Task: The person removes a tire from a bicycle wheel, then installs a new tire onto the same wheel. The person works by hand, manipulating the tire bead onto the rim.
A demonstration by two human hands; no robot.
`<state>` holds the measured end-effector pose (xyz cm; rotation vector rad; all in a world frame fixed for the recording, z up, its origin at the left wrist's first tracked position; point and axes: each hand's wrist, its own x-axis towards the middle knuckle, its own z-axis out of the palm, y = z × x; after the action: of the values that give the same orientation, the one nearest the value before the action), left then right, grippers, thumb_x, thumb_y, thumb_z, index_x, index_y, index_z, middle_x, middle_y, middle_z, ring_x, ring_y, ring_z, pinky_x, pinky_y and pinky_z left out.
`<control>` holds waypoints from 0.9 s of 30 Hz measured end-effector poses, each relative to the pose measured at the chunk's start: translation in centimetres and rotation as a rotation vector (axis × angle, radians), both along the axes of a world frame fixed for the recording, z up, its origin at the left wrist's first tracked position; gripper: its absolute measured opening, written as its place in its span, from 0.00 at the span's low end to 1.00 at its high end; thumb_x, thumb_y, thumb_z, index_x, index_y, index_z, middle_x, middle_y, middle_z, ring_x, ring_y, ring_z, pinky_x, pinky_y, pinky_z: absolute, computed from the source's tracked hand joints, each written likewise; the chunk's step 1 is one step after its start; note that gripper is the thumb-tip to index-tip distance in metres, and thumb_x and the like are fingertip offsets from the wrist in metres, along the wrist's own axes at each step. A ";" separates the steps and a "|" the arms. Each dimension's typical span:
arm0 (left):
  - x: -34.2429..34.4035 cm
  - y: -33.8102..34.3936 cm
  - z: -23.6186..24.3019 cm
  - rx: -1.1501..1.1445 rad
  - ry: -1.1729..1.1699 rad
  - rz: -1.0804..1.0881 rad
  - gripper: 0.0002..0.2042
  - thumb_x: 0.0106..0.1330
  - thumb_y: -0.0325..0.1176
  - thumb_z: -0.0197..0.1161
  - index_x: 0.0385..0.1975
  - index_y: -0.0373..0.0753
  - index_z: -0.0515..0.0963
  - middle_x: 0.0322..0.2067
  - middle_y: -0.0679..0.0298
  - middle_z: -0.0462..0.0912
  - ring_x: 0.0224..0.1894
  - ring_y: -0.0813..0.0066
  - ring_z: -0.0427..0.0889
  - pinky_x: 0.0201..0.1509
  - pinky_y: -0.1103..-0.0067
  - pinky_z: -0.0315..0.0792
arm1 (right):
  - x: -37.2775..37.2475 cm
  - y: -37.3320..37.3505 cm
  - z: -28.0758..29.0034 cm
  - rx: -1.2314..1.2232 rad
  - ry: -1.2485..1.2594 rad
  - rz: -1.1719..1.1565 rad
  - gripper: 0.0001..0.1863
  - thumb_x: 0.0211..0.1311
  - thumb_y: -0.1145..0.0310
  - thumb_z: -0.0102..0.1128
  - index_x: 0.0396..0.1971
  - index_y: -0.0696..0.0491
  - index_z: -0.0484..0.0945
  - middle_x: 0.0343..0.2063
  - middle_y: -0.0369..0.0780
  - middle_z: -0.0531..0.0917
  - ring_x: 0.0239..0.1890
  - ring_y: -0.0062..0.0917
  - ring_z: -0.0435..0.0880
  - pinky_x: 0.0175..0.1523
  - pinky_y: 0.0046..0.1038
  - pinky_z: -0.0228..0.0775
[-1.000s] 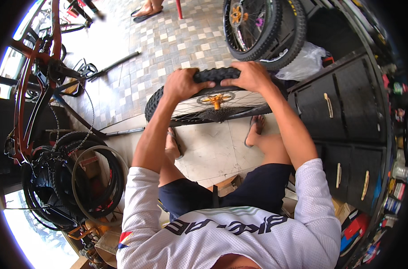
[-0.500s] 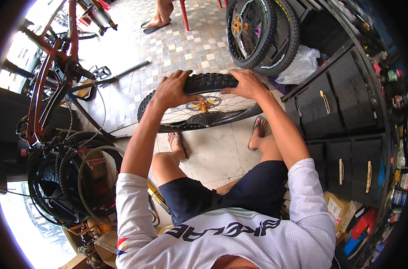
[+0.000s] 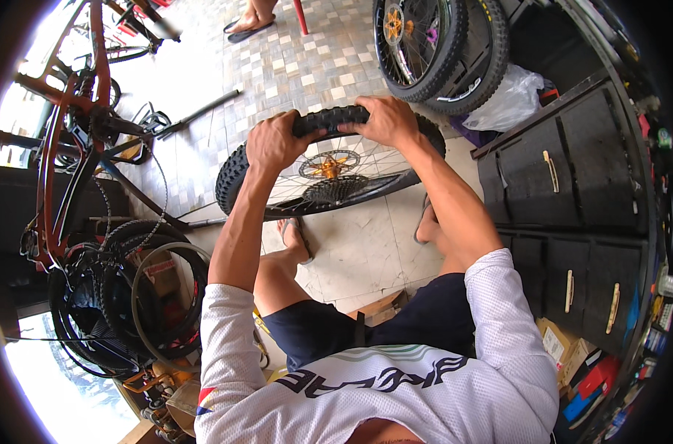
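A bicycle wheel with a knobby black tire (image 3: 329, 118) leans in front of my legs, its lower edge near the floor. Around the tire's top left curls my left hand (image 3: 276, 142), thumb on the near side. My right hand (image 3: 387, 122) grips the top a little to the right, its thumb close to the left one. Between my forearms show the gold hub (image 3: 329, 168) with its brake disc, the dark cassette (image 3: 336, 189) and thin spokes. Fingertips on the tire's far side are hidden.
An orange-brown bike frame (image 3: 99, 133) stands at left above a heap of tires (image 3: 107, 296). Two more wheels (image 3: 425, 52) lean at the far right beside a plastic bag (image 3: 507, 100). Black drawers (image 3: 573, 170) line the right. Another person's foot (image 3: 251, 22) shows at the top.
My hands have drawn closer together along the top of the tire, and their thumbs have wrapped round it. The wheel appears slightly further left in view.
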<state>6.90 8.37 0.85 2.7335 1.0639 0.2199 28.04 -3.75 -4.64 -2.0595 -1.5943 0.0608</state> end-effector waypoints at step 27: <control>-0.1 1.1 -4.6 0.258 -0.218 0.070 0.24 0.57 0.59 0.73 0.24 0.41 0.78 0.23 0.63 0.82 0.30 0.60 0.85 0.40 0.67 0.77 | -0.8 3.3 -0.6 -0.111 0.006 -0.051 0.34 0.49 0.31 0.71 0.36 0.50 0.88 0.29 0.45 0.89 0.36 0.44 0.89 0.44 0.40 0.81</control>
<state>6.79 9.44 -3.70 2.8087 1.1387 0.6948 27.29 -0.42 -5.22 -2.1809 -1.5662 0.1393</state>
